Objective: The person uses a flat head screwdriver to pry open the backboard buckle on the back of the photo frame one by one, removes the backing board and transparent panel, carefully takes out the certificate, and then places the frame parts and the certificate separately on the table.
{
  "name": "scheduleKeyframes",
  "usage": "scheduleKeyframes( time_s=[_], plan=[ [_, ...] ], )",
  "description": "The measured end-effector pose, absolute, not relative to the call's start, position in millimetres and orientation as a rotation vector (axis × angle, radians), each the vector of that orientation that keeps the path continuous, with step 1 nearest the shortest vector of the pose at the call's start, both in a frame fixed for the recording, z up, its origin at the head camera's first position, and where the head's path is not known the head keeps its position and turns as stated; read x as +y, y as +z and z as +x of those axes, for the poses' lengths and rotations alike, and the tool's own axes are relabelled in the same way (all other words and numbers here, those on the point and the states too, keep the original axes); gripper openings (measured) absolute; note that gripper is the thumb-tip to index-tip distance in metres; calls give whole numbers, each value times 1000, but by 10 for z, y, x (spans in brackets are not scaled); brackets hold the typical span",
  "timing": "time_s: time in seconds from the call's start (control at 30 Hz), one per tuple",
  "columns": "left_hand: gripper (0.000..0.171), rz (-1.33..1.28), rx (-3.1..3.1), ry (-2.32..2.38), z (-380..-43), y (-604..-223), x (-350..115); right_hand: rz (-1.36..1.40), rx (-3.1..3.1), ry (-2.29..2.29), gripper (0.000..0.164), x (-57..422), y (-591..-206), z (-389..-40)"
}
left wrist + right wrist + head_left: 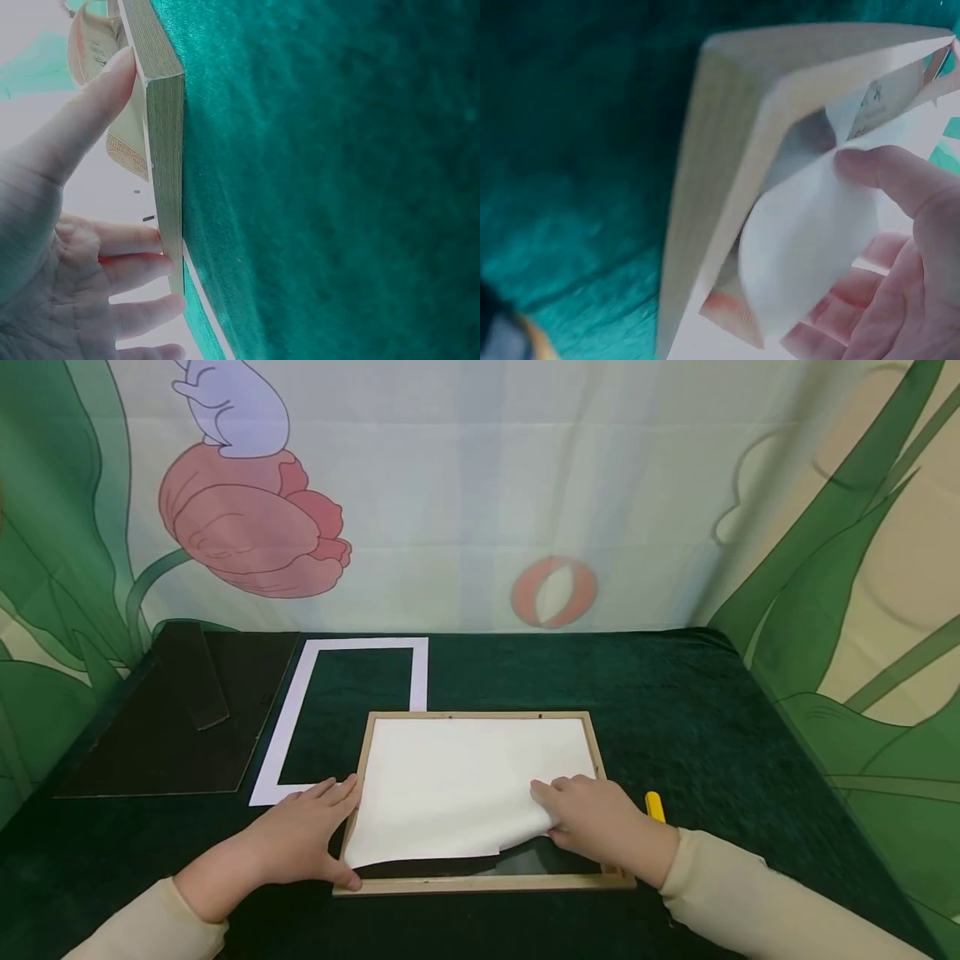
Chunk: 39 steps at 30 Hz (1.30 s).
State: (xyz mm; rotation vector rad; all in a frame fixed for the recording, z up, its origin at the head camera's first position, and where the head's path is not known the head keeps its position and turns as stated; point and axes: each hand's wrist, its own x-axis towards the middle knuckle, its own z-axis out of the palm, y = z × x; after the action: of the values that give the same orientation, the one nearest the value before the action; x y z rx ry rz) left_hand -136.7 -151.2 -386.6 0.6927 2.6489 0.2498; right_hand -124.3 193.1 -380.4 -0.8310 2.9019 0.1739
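A pale wooden picture frame (pixel 480 883) lies on the dark green cloth, with a white sheet of paper (pixel 457 785) inside it. My left hand (pixel 300 835) rests along the frame's left side, thumb at the near corner and fingers spread on the rail. At the near right, my right hand (pixel 596 818) pinches the sheet's lifted edge. The right wrist view shows the paper (pixel 810 232) bowed upward by the thumb. Under the raised edge a dark glossy surface shows along the near rail.
Behind the frame and to its left lies a white rectangular mat (pixel 287 727), partly under it. Farther left is a black backing board (pixel 255 710) with a stand leg (pixel 198 677). A yellow-ended object (pixel 656 807) lies beside my right wrist, mostly hidden. A printed curtain hangs behind.
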Motion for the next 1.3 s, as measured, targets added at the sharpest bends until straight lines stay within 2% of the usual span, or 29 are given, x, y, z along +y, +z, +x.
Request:
scheduleKeyframes(
  time_s=[0.23,0.47,0.77,1.03,1.17,1.3],
  plan=[
    [113,714,2661,266,-1370,-3878,-1527,-953,2895,96,45,1832,-3786,-1217],
    [113,760,2678,315,-1367,-3872,-1546,-1003,3158,11,18,1841,-3608,-1194],
    [109,792,2702,290,-1358,-3858,-1535,-971,3379,195,19,1952,-3329,-1109],
    [111,788,2696,303,-1353,-3878,-1551,-1113,3460,-284,26,2100,-3186,-1099],
    [111,798,2700,318,-1355,-3899,-1558,-971,3378,-635,29,2183,-3159,-1125],
    [111,788,2693,328,-1357,-3884,-1551,-748,3376,-688,26,2295,-3151,-1171]
  ],
)
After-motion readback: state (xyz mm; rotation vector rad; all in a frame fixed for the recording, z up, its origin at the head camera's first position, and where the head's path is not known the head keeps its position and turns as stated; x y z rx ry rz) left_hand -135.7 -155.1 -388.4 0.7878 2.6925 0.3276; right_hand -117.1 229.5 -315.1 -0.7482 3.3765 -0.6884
